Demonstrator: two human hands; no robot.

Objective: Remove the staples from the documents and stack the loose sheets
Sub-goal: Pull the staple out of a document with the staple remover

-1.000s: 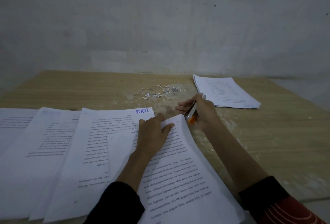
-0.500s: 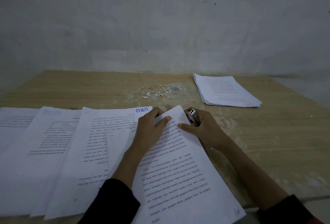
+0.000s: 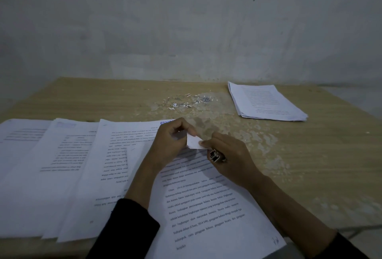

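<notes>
The upper corner of the printed document [image 3: 206, 207] is pinched by the left hand [image 3: 169, 143]. A metal staple remover [image 3: 216, 155] is gripped in the right hand [image 3: 233, 158].

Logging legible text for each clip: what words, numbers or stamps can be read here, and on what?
"(Chaer, 2014:148)": printed low on the front document.
"gangguan bahasa": same page, same line.
Blue stamp on the upside-down sheet: partly covered by the left hand, unreadable.
Left sheets and far stack: print too small to read.
</notes>
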